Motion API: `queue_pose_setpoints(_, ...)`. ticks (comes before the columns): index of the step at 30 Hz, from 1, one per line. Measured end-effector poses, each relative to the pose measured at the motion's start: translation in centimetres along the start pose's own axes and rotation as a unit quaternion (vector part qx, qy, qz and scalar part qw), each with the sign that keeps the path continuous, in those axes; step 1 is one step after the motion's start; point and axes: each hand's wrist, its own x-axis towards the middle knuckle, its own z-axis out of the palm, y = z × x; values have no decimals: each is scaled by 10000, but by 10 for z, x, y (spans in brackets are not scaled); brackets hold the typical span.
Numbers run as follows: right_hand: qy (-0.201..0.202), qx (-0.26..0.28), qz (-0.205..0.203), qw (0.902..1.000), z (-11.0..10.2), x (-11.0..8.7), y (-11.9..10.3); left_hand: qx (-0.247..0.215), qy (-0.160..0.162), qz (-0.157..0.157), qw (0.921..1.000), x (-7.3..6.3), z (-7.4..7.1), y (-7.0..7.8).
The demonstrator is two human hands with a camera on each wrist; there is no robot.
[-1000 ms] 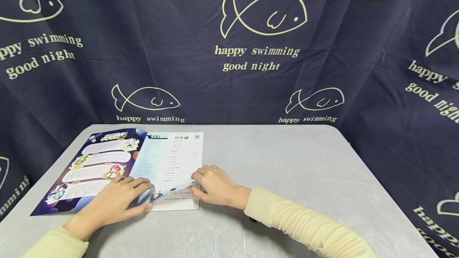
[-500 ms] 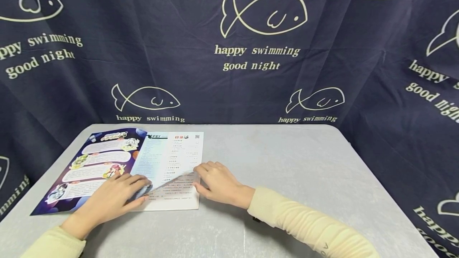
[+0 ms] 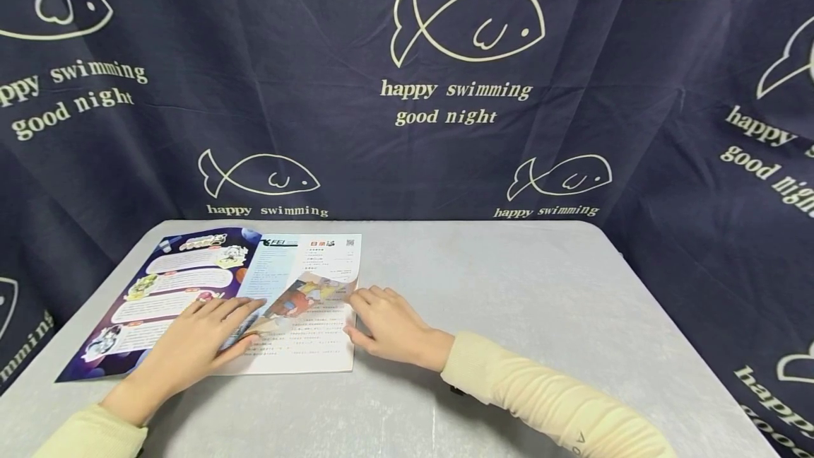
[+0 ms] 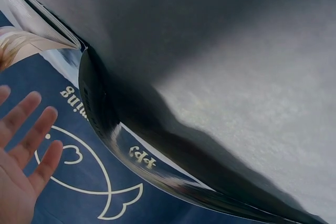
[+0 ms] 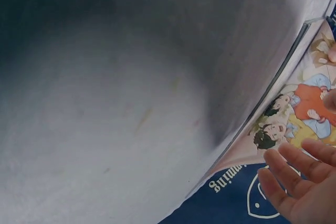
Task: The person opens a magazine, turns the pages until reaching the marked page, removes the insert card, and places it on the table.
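An open magazine [image 3: 172, 281] lies at the table's left side, a dark purple page on its left half. On its right half, an illustrated page [image 3: 299, 300] is partly lifted and curled. My left hand [image 3: 193, 338] lies over the curled part near the spine; its fingers look straight and spread in the left wrist view. At the magazine's right edge is my right hand [image 3: 391, 324], with fingertips touching or very near the page. In the right wrist view its fingers are extended below the page's drawn figures [image 5: 310, 111]; no pinch shows.
The grey table [image 3: 496, 288] extends right of the magazine. Behind it and at the sides hangs a dark blue curtain [image 3: 356, 34] with fish outlines and lettering. Both forearms wear cream sleeves [image 3: 528, 387].
The right-hand page has lifted and curled further, showing a coloured illustration. My left hand has drawn slightly left. My right hand has shifted slightly right and stays beside the magazine's edge.
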Motion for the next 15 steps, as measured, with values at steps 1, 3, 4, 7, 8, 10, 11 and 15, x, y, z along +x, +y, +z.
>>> queue_pose_setpoints(1, -72, -9, -12, 10000, 0, 0, 0, 4, 32, -4, 10000, 0, 0, 0)
queue_pose_setpoints(3, -205, -14, -37, 9998, 2, -1, -1, 39, 82, -28, 10000, 0, -1, -1)
queue_pose_setpoints(4, -276, -20, -51, 9996, 2, -1, -2, 75, 96, -57, 9999, 0, -1, -2)
queue_pose_setpoints(7, -435, -12, -105, 9990, 4, -2, -2, 140, 143, -112, 9997, 0, -3, -2)
queue_pose_setpoints(8, -477, -9, -122, 9988, 5, -2, -3, 165, 170, -126, 9996, 0, -3, -3)
queue_pose_setpoints(10, -534, -29, -165, 9984, 6, -3, -4, 188, 246, -167, 9994, -1, -3, -3)
queue_pose_setpoints(11, -549, -43, -196, 9983, 6, -3, -4, 192, 278, -184, 9993, -1, -4, -3)
queue_pose_setpoints(15, -587, -84, -361, 9976, 6, -4, -5, 244, 366, -310, 9986, -1, -4, -5)
